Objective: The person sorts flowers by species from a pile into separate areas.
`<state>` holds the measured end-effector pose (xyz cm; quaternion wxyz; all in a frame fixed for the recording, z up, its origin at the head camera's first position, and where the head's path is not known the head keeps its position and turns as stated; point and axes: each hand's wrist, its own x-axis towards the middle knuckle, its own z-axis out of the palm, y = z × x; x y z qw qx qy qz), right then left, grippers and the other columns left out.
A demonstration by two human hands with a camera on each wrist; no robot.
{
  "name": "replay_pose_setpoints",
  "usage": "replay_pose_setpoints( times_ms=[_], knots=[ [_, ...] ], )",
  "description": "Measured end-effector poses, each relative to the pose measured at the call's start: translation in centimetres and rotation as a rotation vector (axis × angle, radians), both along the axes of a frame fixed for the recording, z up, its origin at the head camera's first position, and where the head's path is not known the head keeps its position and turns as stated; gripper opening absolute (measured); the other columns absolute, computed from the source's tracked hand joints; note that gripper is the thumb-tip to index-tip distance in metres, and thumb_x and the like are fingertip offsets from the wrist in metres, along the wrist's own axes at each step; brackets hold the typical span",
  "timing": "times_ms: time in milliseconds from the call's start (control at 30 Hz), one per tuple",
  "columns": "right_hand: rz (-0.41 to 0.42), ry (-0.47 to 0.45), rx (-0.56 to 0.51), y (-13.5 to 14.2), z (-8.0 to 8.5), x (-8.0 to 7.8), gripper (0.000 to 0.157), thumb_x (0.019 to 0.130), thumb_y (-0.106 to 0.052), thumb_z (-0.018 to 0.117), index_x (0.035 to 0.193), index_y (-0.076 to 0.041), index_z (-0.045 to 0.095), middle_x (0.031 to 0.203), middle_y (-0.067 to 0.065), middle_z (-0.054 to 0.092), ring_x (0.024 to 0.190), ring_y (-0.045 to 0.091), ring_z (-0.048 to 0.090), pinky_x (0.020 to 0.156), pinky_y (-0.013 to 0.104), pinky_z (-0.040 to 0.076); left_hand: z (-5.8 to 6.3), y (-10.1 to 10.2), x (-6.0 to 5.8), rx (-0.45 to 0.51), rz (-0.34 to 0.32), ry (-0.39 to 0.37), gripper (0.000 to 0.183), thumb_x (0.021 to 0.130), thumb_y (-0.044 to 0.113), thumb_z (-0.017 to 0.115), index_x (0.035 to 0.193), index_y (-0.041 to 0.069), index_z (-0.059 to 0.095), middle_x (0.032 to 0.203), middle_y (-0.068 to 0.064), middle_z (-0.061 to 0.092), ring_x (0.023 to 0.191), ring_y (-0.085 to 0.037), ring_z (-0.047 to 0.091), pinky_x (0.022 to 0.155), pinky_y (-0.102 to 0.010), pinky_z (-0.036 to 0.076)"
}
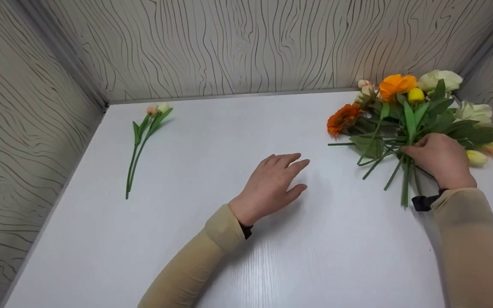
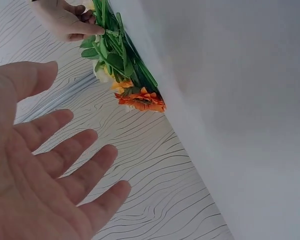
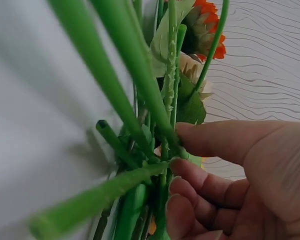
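Observation:
At the right of the head view, my right hand (image 1: pixel 441 158) pinches a green stem between thumb and index finger. The stem appears to belong to a yellow tulip (image 1: pixel 416 95) lying on top of a pile of flowers. In the right wrist view the thumb (image 3: pixel 215 140) and fingertips meet at the crossing green stems (image 3: pixel 140 95); the other fingers are curled. My left hand (image 1: pixel 270 184) hovers over the middle of the table, fingers apart, holding nothing. In the left wrist view its palm (image 2: pixel 35 185) faces the camera.
Two pale tulips (image 1: pixel 137 149) lie together on the white table (image 1: pixel 212 141) at the left. The pile includes an orange gerbera-like flower (image 1: pixel 344 119), a larger orange bloom (image 1: pixel 396 87) and white blooms (image 1: pixel 439 80). Wood-patterned panels (image 1: pixel 229 47) stand behind and at the sides.

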<state>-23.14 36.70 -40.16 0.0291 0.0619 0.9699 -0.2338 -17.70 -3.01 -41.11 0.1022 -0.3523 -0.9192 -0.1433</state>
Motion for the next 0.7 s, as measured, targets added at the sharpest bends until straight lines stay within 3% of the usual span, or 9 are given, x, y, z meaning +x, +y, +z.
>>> replay_pose_setpoints(
  times_ms=[200, 433, 700],
  knots=[
    [0.006, -0.033, -0.037, 0.0, -0.1, -0.2, 0.042, 0.096, -0.031, 0.064, 0.062, -0.01, 0.055, 0.055, 0.0, 0.044, 0.055, 0.023, 0.047, 0.051, 0.037, 0.037, 0.0, -0.3, -0.1, 0.014, -0.003, -0.016, 0.053, 0.102, 0.035, 0.066, 0.149, 0.016, 0.054, 0.149, -0.007, 0.054, 0.137, -0.021, 0.05, 0.115, -0.04, 0.037],
    [0.001, -0.136, -0.146, 1.4, 0.9, -0.1, 0.048, 0.101, -0.041, 0.058, 0.101, 0.005, 0.069, 0.082, 0.009, 0.066, 0.075, 0.026, 0.054, 0.06, 0.038, 0.045, -0.1, -0.3, -0.1, 0.01, -0.007, 0.005, 0.05, 0.102, 0.035, 0.065, 0.147, 0.015, 0.056, 0.148, -0.006, 0.054, 0.135, -0.021, 0.051, 0.113, -0.038, 0.038],
    [-0.02, -0.128, -0.215, 1.6, 2.2, 0.2, 0.052, 0.102, -0.04, 0.055, 0.116, 0.009, 0.063, 0.082, 0.005, 0.069, 0.077, 0.024, 0.066, 0.067, 0.037, 0.054, 0.0, -0.2, -0.1, 0.054, -0.005, -0.028, 0.043, 0.103, 0.032, 0.064, 0.142, 0.016, 0.061, 0.144, -0.005, 0.058, 0.132, -0.021, 0.054, 0.108, -0.038, 0.043]
  ],
)
